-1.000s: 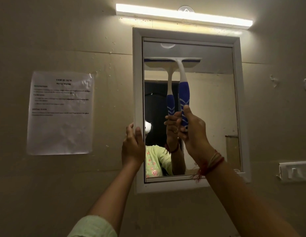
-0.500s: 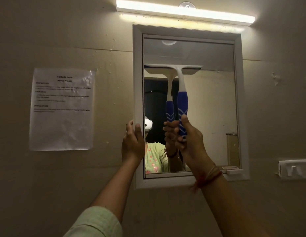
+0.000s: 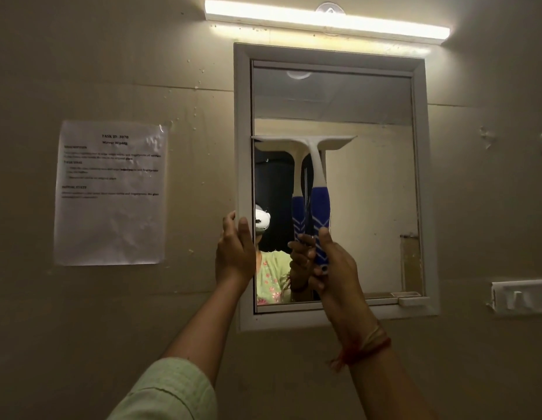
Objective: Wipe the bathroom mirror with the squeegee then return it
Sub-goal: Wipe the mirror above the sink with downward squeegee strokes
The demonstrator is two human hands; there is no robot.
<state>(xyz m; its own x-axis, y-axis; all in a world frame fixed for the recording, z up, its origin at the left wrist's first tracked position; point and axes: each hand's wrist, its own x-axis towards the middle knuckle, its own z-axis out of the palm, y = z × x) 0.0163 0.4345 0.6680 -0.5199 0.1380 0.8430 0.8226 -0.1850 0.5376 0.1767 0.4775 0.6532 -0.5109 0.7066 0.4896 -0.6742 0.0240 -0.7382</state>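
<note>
The squeegee [image 3: 319, 165] looks a light, stiff plastic thing, with only the wiping edge likely to give. I would expect the white neck to be slick if wet, so the blue sleeve [image 3: 320, 207] on the handle (ribbed with pale chevrons) is the sensible place to take it, low down for reach.

That is where the right hand [image 3: 333, 268] has it: fingers curled tight round the bottom of the sleeve, thumb laid straight up along it. Directly above that grip the head lies level across the left half of the mirror [image 3: 369, 207], about mid-height, apparently against the glass.

To the left of the grip, at the same height, the left hand [image 3: 234, 253] clasps the edge of the mirror frame [image 3: 242, 131], fingers wrapped behind it and thumb in front, steadying it, I would guess.
</note>
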